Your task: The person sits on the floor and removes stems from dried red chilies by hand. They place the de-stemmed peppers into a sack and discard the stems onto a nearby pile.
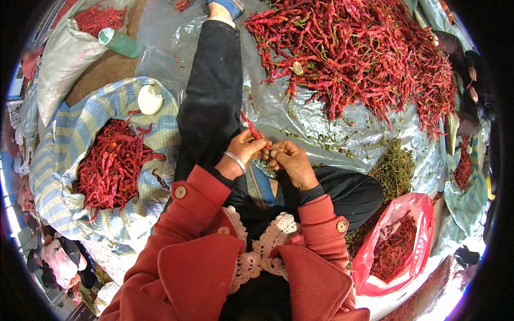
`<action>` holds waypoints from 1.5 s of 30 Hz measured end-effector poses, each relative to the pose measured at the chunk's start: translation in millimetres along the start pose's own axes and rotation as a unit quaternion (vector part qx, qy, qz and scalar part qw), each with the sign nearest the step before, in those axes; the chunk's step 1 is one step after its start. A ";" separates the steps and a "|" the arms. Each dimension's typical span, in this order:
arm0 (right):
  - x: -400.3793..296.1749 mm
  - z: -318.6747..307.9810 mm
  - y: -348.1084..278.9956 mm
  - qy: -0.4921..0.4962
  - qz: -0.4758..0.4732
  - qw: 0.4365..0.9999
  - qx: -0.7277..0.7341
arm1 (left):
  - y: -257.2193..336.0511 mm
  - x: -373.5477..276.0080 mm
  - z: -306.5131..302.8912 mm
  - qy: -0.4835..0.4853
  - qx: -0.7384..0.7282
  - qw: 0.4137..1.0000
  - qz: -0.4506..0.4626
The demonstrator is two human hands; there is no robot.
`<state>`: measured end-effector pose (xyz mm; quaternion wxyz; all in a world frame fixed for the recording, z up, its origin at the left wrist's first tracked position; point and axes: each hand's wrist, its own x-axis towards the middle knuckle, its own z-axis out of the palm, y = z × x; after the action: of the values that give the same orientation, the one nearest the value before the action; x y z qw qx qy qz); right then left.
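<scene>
Between thumb and fingers, my left hand (245,145) holds a dried red chili pepper (251,126), its tip pointing up and away from me. A silver bangle (236,160) circles the left wrist. My right hand (290,159) meets the left at the chili's near end, thumb and fingertips pinched together there. Whatever lies within that pinch is too small to make out. Both hands are above my lap, over my black trouser legs. Beyond them spreads a large heap of red chilies (353,56) with some green stalks, on clear plastic sheeting (265,96).
At left, a striped woven sack (60,168) holds chilies, with a pale broken bowl-like piece (150,100) on its rim. Behind it stand a white sack (66,60) and a green tube-shaped container (120,43). Loose stalks (393,168) and a red plastic bag (425,224) lie right. Other people sit around.
</scene>
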<state>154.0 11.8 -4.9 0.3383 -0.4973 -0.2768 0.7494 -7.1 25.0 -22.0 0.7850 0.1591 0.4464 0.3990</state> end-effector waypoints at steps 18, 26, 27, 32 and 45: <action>76.6 -40.0 -36.4 0.294 -0.202 0.729 -0.584 | 6.0 12.0 4.7 -0.085 -0.029 0.993 0.072; 85.5 -47.6 -0.3 0.290 -0.180 0.841 -0.419 | -5.4 28.8 0.2 0.046 -0.020 0.998 -0.023; 76.9 -43.9 2.3 0.296 -0.173 0.861 -0.376 | -7.2 32.1 3.3 0.050 -0.011 0.999 -0.020; 97.1 -30.3 -31.3 0.371 -0.179 0.733 -0.541 | -13.7 36.8 -0.9 0.044 0.011 0.999 -0.009; 20.9 -23.5 21.5 0.116 -0.048 0.987 -0.100 | -12.8 38.8 9.5 -0.044 -0.001 0.998 -0.050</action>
<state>165.1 16.8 -41.0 0.3521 -0.5982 -0.3328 0.6383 18.0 47.7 -46.8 0.8230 0.1532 0.4186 0.3521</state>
